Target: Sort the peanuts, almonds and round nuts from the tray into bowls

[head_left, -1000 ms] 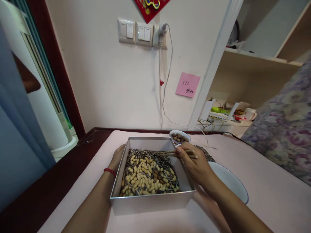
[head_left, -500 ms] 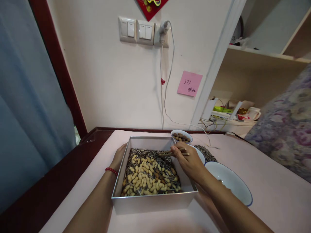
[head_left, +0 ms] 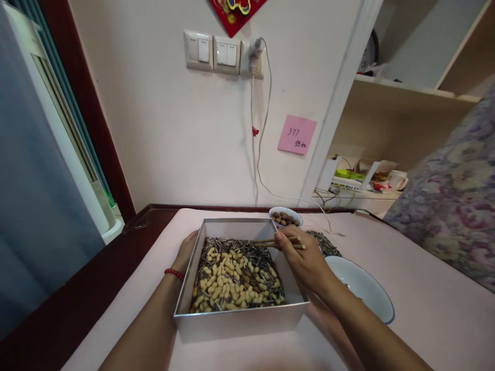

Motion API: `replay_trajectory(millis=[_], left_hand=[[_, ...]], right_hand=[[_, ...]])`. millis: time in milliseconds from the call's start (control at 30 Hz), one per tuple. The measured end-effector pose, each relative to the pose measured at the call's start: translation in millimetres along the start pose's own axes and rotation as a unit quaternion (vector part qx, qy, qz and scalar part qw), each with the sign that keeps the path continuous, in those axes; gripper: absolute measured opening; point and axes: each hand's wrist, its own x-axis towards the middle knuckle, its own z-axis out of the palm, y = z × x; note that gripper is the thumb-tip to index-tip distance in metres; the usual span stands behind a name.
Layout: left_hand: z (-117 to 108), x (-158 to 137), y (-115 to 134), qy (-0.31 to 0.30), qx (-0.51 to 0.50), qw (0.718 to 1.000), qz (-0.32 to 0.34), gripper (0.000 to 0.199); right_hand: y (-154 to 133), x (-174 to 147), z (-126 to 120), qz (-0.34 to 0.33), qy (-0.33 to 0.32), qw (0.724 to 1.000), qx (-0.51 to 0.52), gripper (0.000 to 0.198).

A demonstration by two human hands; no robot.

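Two bare hands work at an open silver-sided box (head_left: 242, 325), which stands on the pink cover (head_left: 429, 278) of the table (head_left: 112, 252), closer to its left edge than its right. The left hand (head_left: 189, 245) lies along the outside of the box's left wall, near the far left corner; its fingertips are hidden, so I cannot tell how firmly it grips. A red beaded bracelet (head_left: 175, 273) circles that wrist. The right hand (head_left: 299, 257) reaches over the box's right wall, its fingers closed around a pair of wooden chopsticks (head_left: 266, 243), whose tips point left, down at the dark striped seeds (head_left: 220, 245) along the far side of the box. Pale peanuts in their shells (head_left: 228, 281) cover the middle and near part, with a few reddish-brown nuts (head_left: 251, 281) among them toward the right.

Near the table's far edge, just behind the box's far right corner, a small bowl (head_left: 286, 209) holds round brown nuts (head_left: 285, 219). A heap of striped seeds (head_left: 325, 243) lies on the cover beyond the right hand. Nearer, partly behind the right forearm, sits a large white bowl with a blue rim (head_left: 373, 288).
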Motion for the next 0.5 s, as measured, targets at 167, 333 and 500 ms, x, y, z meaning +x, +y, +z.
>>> replay_trajectory(millis=[167,333,500], left_hand=[[2.6,-4.3,3.3,-0.002,-0.016,1.000,-0.009,0.021],[3.0,-4.6,3.6,0.001,-0.007,1.000,-0.002,0.015],[2.8,-3.3,2.1,0.002,0.017,0.999,0.028,0.006]], right_hand=[[9.3,8.0,10.9,0.018,0.008,1.000,-0.002,0.041],[14.1,6.3,16.0,0.024,0.015,1.000,0.006,0.040],[9.7,2.8,11.1,0.019,0.022,1.000,0.005,0.040]])
